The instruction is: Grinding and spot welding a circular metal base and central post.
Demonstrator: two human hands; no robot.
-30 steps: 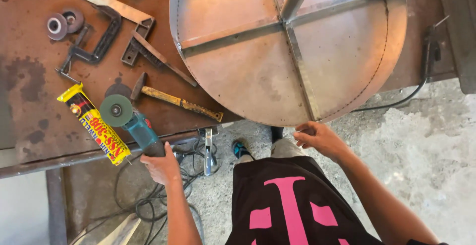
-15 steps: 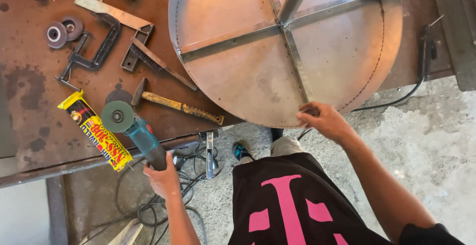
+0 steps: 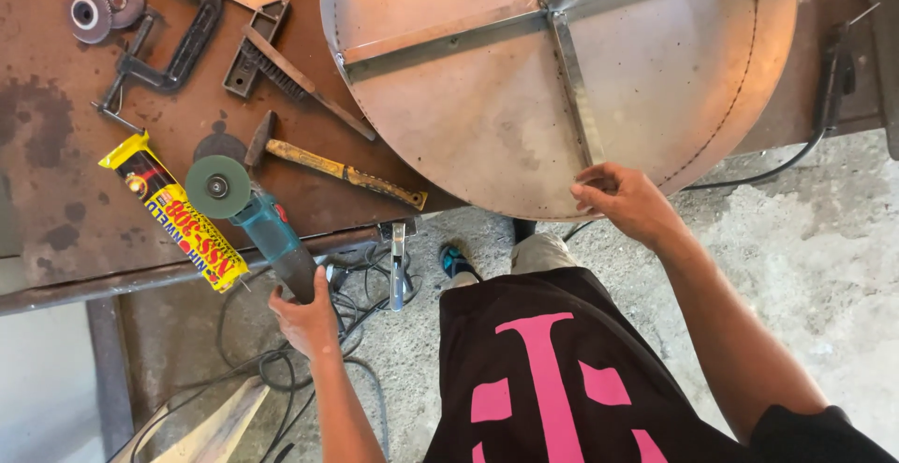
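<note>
My left hand (image 3: 304,311) grips the rear body of a teal angle grinder (image 3: 257,221) whose grey-green disc rests over the edge of the rusty steel table (image 3: 56,229). My right hand (image 3: 626,199) holds the near rim of a large round sheet-metal pan (image 3: 487,117) with a cross of welded bars inside. The pan overhangs the table's front edge toward me.
A yellow packet of welding rods (image 3: 173,210), a hammer (image 3: 332,171), a wire brush (image 3: 290,74), a C-clamp (image 3: 164,56) and two grinding discs (image 3: 103,4) lie on the table. Cables (image 3: 309,369) coil on the concrete floor below. A black cable (image 3: 787,163) hangs at right.
My right hand has slid rightward along the pan's rim. My left hand stays on the grinder, drawn slightly back toward me; the view has shifted a little.
</note>
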